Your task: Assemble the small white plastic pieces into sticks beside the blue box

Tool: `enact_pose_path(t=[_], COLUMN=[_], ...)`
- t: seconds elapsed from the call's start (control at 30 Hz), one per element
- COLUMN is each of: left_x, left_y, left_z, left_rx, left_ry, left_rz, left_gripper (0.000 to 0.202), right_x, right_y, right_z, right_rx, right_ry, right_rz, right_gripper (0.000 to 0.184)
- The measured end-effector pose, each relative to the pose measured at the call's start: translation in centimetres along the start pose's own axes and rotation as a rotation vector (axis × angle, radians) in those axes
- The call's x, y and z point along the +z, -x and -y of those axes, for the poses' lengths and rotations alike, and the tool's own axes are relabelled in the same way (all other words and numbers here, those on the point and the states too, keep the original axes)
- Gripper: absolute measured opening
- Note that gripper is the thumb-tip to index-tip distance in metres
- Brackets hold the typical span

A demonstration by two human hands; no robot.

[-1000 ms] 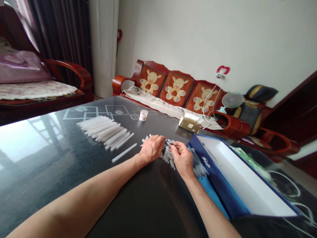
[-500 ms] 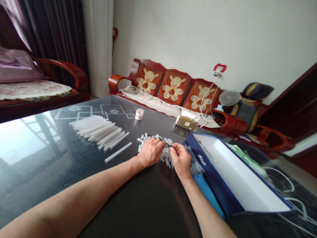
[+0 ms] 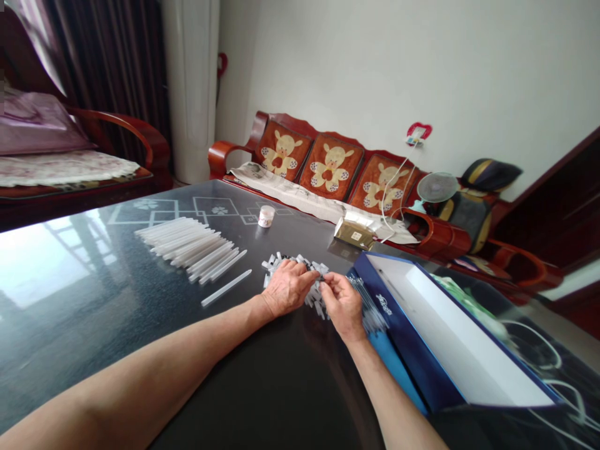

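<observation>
My left hand (image 3: 290, 287) rests over a heap of small white and black pieces (image 3: 319, 308), which look like pen caps. Its fingers are bent, with the index finger reaching toward my right hand (image 3: 343, 306). The right thumb and fingertips are pinched together at the heap's right edge; whatever is between them is too small to make out. The two hands' fingertips nearly meet. Left of the heap lies a row of translucent white tubes (image 3: 192, 247) like pen barrels, with a single tube (image 3: 226, 288) apart from them. Thin clear sticks (image 3: 370, 306) like refills lie beyond my right hand.
A long blue box (image 3: 398, 319) with a white inside stands at the right of the dark glossy table (image 3: 131, 312). A small white jar (image 3: 266, 216) and a tissue pack (image 3: 355, 234) sit farther back. White cable (image 3: 574, 390) lies at the right edge.
The dark piece seen between my fingertips is now mostly hidden. My left index finger is straighter, and the whole view has shifted slightly.
</observation>
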State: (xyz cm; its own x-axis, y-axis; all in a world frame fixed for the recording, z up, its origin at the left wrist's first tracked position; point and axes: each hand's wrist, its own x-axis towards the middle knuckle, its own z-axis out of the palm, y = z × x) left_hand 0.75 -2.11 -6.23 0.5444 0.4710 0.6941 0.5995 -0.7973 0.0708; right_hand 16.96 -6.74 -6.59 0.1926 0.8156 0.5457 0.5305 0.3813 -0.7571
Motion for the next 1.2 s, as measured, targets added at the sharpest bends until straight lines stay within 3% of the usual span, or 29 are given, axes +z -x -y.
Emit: enact_pose_path(t=[0.3,0.47,0.57,0.87,1.07,1.2], left_x=[0.0,-0.2,-0.2,-0.2,-0.3,-0.1], left_y=[0.0,0.0,0.0,0.1,0.1,0.1], left_z=[0.0,-0.2,-0.3,-0.3,-0.4,-0.3], left_rx=[0.009,0.048,0.062,0.041,0.071,0.047], left_ry=[0.045,0.037,0.027,0.031,0.024,0.021], left_rz=[-0.017,-0.013,-0.004,0.006,0.001,0.002], left_gripper=[0.030,0.030,0.031,0.030,0.031,0.030], right_x=[-0.5,-0.9,-1.0,-0.9,-0.9,-1.0], right_y=[-0.3,-0.2,-0.2,-0.1,-0.2,-0.1], right_z=[1.1,1.5,1.5,1.3,1.3,1.2], right_rx=[0.135,0.033,0.009,-0.120,-0.070,-0.073], right_ry=[-0.141,0.103,0.193,0.235,0.272,0.227], right_rz=[0.082,0.067,0.040,0.073,0.059,0.075], right_gripper=[0.024,0.024,0.034,0.021,0.037,0.026])
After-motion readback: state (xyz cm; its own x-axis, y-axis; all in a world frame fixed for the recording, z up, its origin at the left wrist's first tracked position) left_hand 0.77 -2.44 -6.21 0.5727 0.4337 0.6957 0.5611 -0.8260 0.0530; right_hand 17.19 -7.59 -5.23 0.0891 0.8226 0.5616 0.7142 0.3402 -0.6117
